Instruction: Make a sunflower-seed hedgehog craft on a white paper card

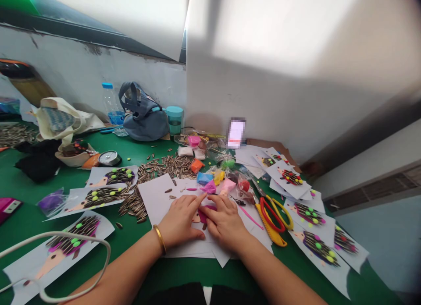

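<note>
On the white paper (pixel 158 195) in front of me lies a small piece of magenta clay (pixel 203 217), next to a peach-coloured clay patch. My left hand (pixel 184 219), with a gold bangle on its wrist, rests on the paper with fingers stretched towards the clay. From the other side, my right hand (pixel 225 221) presses its fingertips onto the magenta clay. The fingers partly hide the piece. Just beyond my fingertips is a lump of bright pink-purple clay (pixel 208 186), and a thin pink clay strip (pixel 251 218) lies right of my right hand.
Loose sunflower seeds (pixel 167 164) are heaped behind the paper. Red-handled scissors (pixel 271 215) and a yellow cutter (pixel 271 228) lie at the right. Finished seed-hedgehog cards (pixel 320 248) flank both sides. A white cable (pixel 107 257) loops over my left forearm. A phone (pixel 236 133) leans against the wall.
</note>
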{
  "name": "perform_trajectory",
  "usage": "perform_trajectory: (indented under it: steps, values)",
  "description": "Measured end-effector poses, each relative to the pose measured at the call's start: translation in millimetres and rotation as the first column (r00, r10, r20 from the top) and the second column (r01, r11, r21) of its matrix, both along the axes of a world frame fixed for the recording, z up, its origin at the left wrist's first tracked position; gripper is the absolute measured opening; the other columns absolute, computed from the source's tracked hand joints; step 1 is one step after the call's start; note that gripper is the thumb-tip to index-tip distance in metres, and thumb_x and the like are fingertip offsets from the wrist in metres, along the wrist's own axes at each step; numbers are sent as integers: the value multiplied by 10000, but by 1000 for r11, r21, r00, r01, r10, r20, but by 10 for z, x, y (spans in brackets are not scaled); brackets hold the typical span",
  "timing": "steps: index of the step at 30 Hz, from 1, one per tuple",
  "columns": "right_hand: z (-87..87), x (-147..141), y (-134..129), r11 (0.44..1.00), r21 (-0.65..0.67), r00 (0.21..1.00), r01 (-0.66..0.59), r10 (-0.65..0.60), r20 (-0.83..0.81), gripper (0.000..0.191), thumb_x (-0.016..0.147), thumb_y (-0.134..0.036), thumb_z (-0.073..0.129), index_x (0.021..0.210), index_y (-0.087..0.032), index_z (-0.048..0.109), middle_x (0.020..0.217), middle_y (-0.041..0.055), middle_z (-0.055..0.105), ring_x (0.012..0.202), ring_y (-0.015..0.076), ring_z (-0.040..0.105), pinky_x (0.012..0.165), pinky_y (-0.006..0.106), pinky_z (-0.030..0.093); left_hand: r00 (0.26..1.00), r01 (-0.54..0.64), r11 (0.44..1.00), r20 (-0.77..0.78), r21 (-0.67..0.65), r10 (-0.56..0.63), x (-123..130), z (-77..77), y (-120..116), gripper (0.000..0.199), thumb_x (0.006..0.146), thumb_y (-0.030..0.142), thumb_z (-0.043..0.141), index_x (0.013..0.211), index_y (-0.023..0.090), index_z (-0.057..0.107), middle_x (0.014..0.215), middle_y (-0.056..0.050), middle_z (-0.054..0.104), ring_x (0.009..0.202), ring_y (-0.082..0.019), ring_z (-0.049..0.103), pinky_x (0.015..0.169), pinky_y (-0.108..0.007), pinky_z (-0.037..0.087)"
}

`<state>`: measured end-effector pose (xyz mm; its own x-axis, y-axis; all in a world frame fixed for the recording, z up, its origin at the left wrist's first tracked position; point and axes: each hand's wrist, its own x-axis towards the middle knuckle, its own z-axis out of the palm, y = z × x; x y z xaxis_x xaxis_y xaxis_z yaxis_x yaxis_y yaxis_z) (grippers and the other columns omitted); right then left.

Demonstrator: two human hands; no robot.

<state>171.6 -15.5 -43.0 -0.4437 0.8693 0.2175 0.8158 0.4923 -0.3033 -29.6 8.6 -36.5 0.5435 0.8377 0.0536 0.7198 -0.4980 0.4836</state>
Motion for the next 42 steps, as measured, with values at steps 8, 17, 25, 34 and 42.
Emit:
perform_trajectory:
  steps: [8, 17, 25, 34, 42]
  values:
    - [-10, 146, 86, 995, 68, 975, 69, -52, -218, 385, 869, -170, 481, 1203, -219, 666, 1113, 84, 578, 1080, 244, 487, 972, 403, 380, 999, 13, 1000, -31, -2, -13, -9, 1, 8, 1039, 558, 484, 875, 1445, 253, 387, 1356, -121, 535, 1260, -343, 459, 1049, -502, 362]
    - [-24, 96, 79, 998, -8, 988, 67, -67, -142, 375, 840, -155, 551, 1178, -262, 677, 1063, 63, 576, 1051, 246, 476, 935, 394, 369, 998, 55, 997, -10, 49, -55, 14, 72, -3, 613, 700, 490, 792, 1230, 255, 589, 1237, -67, 590, 1154, -288, 517, 970, -435, 407]
    - [-36, 117, 83, 999, -6, 989, 54, -54, -138, 370, 860, -153, 548, 1197, -259, 658, 1097, 66, 584, 1085, 249, 474, 953, 393, 366, 998, 58, 994, -42, 95, -54, 29, 86, -48, 538, 752, 469, 750, 1216, 241, 599, 1233, -69, 602, 1140, -292, 517, 956, -445, 403]
    - [-12, 84, 64, 999, -21, 993, 36, -38, -114, 352, 867, -186, 564, 1188, -290, 664, 1085, 61, 587, 1062, 257, 481, 931, 400, 388, 1000, 12, 991, -11, 133, -10, 32, 16, -28, 617, 746, 457, 760, 1261, 194, 545, 1262, -102, 595, 1166, -291, 520, 986, -448, 401]
    - [-48, 227, 84, 994, 69, 972, 90, -72, -222, 343, 864, -133, 490, 1125, -199, 703, 1013, 87, 595, 984, 247, 503, 892, 398, 413, 997, 38, 993, -74, 112, -30, 40, 54, -54, 650, 757, 552, 716, 1317, 263, 555, 1264, -98, 579, 1169, -321, 511, 987, -496, 389]
